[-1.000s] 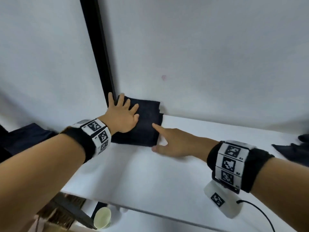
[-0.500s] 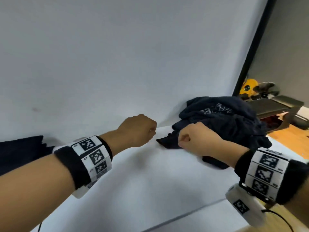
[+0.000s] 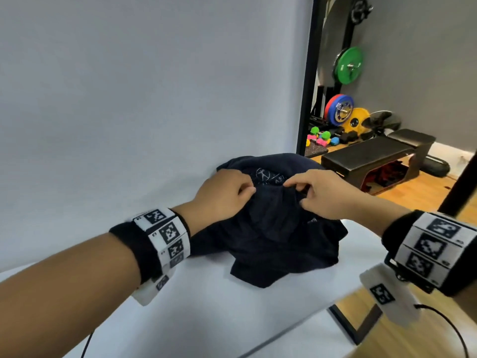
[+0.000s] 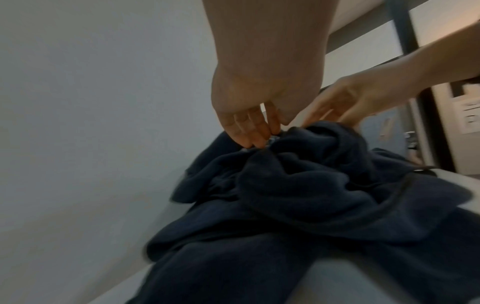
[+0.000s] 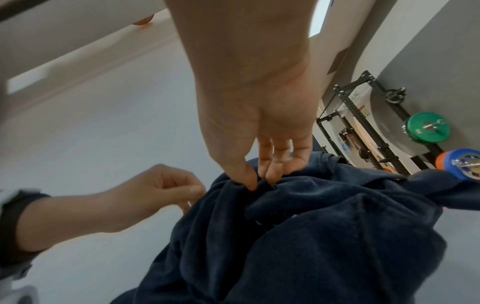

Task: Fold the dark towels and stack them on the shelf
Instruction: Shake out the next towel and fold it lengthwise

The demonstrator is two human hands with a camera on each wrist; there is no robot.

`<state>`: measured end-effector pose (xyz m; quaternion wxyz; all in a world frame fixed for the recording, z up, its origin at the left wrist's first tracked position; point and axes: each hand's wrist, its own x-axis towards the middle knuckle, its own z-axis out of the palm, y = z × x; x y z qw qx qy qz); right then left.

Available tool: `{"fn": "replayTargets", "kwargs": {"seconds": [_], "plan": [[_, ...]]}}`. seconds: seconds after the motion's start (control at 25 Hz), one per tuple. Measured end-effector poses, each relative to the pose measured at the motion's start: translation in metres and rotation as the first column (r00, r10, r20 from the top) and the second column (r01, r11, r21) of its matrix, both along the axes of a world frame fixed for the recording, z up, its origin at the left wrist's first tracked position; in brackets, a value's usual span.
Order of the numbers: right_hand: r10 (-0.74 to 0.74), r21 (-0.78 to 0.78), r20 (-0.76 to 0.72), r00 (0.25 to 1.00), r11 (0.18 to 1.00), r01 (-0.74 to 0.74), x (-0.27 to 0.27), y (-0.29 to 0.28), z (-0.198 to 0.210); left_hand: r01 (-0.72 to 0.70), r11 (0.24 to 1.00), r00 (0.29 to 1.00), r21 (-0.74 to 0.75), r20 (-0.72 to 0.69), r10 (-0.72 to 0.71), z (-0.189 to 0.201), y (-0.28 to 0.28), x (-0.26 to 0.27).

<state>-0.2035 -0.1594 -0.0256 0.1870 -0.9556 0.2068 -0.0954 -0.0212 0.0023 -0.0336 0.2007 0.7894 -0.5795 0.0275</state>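
A crumpled heap of dark navy towels [image 3: 273,233] lies on the white shelf board [image 3: 206,306], against the white back panel. The top towel shows a white printed logo [image 3: 263,174]. My left hand [image 3: 249,189] sits on the heap's upper left and pinches a fold of the top towel [image 4: 285,174] between thumb and fingers. My right hand [image 3: 294,192] is on the upper right, thumb and fingertips [image 5: 270,174] pinching a ridge of the same dark towel [image 5: 324,226]. The two hands are a short gap apart.
A black frame post [image 3: 305,99] stands just behind the heap at the right. Beyond it are a black weight bench [image 3: 374,156], coloured weight plates [image 3: 348,64] and small dumbbells on a wooden floor. The shelf's front edge [image 3: 284,339] runs below my wrists.
The view swung right, away from the folded towel in the left corner. Both hands travelled to the crumpled heap, then rose from fists at its near edge onto its top, pinching cloth.
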Motion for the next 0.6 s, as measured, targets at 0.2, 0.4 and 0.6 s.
{"fn": "replayTargets", "kwargs": {"seconds": [0.2, 0.4, 0.6], "plan": [[0.113, 0.015, 0.320, 0.941, 0.992, -0.124, 0.020, -0.008, 0.022, -0.027, 0.999, 0.999, -0.041, -0.048, 0.025, 0.011, -0.029, -0.049], [0.189, -0.016, -0.040, 0.981, 0.982, -0.190, 0.041, -0.025, 0.041, -0.083, 0.986, 0.968, 0.147, -0.222, 0.115, 0.011, -0.041, -0.032], [0.188, -0.035, -0.294, 0.937, 0.978, -0.207, 0.039, -0.024, 0.032, -0.123, 0.990, 0.958, -0.064, -0.267, 0.102, 0.017, -0.032, -0.038]]}}
